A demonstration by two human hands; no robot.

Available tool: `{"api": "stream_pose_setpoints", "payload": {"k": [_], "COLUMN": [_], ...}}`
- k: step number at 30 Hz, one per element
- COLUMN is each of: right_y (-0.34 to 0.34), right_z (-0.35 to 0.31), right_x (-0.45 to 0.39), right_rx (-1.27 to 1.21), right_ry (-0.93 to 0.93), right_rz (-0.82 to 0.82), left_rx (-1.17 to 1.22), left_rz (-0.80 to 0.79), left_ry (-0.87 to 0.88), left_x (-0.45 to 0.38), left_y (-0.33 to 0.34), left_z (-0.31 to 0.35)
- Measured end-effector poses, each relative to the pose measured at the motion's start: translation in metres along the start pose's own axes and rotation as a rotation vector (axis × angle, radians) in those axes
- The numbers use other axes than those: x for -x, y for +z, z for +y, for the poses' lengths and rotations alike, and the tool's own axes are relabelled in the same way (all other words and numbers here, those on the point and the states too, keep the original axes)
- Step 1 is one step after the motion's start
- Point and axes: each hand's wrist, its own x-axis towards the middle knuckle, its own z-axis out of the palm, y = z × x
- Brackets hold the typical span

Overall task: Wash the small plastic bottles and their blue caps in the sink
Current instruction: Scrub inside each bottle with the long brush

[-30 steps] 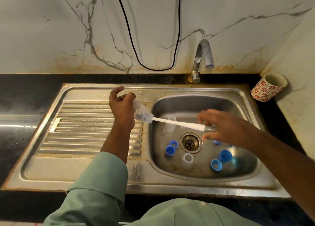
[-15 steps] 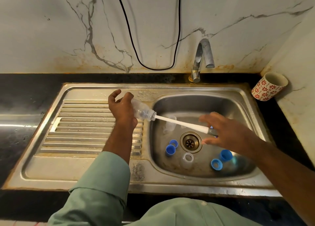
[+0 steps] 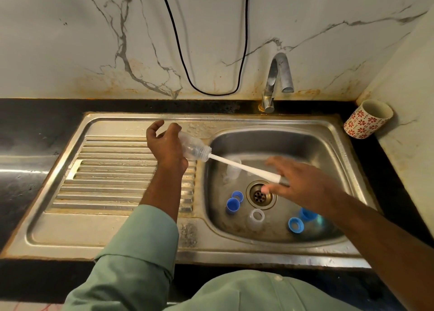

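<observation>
My left hand (image 3: 165,146) grips a small clear plastic bottle (image 3: 195,147) over the edge of the drainboard, its mouth pointing right. A white bottle brush (image 3: 244,167) is pushed into the bottle's mouth; my right hand (image 3: 298,185), blurred, holds its handle over the basin. In the sink basin (image 3: 312,146) lie several blue caps (image 3: 232,205) (image 3: 295,225), a clear bottle standing near the front (image 3: 256,219) and another clear bottle (image 3: 232,169) under the brush handle.
A steel tap (image 3: 277,80) stands behind the basin, with no water seen running. The ribbed drainboard (image 3: 112,174) lies to the left. A red-patterned cup (image 3: 366,119) sits on the black counter at the right corner. A black cable (image 3: 211,92) hangs on the marble wall.
The brush head has gone deeper into the bottle; its bristles no longer show at the mouth. My right hand has shifted slightly along the handle.
</observation>
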Motion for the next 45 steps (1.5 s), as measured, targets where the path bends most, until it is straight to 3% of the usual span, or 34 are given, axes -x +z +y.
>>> {"api": "stream_pose_setpoints", "payload": {"k": [3,6,8,10,12,14,16,25,27,32,34,37,40,42,45], "right_y": [-0.006,-0.005,-0.004,0.001,0.007,0.013,0.012,-0.009,-0.007,0.009,0.008,0.001,-0.004,-0.004,0.003], "right_z": [0.004,0.005,0.001,-0.002,-0.001,0.000,0.001,-0.002,-0.003,-0.001,0.001,0.002,0.000,0.000,-0.002], "right_x": [0.000,0.002,0.003,0.003,0.002,0.001,0.000,0.002,0.000,-0.005,-0.004,-0.002,-0.001,-0.001,0.001], "right_rx": [0.244,0.373,0.425,0.317,0.057,-0.162,-0.226,0.238,0.174,-0.321,-0.288,0.008,0.207,0.225,0.053], "right_ry": [0.016,-0.024,0.021,0.071,0.094,0.064,0.023,0.085,0.128,0.126,0.083,0.052,0.068,0.087,0.111], "right_rz": [0.038,0.214,0.218,0.134,0.041,0.003,-0.007,0.158,0.131,-0.026,-0.027,0.004,0.137,0.202,0.074], "left_rx": [0.004,0.000,0.006,0.014,0.011,0.003,0.001,-0.005,-0.003,-0.021,-0.022,-0.023,-0.016,-0.005,-0.001], "left_rz": [0.008,0.012,0.012,0.016,0.014,0.006,0.004,0.027,0.023,0.022,0.025,0.022,0.024,0.030,0.027], "left_ry": [0.014,0.006,0.000,0.000,0.004,0.015,0.025,0.007,0.004,0.031,0.041,0.041,0.025,0.015,0.016], "left_x": [-0.003,-0.003,-0.002,-0.002,-0.002,-0.003,-0.003,-0.006,-0.006,-0.004,-0.004,-0.005,-0.005,-0.005,-0.006], "left_y": [-0.001,-0.001,0.000,0.001,0.002,0.003,0.003,-0.003,-0.002,0.001,0.001,-0.001,-0.002,-0.002,-0.001], "left_z": [0.000,-0.001,-0.001,0.000,0.000,0.001,0.002,-0.001,-0.002,-0.004,-0.004,-0.005,-0.006,-0.006,-0.004]}}
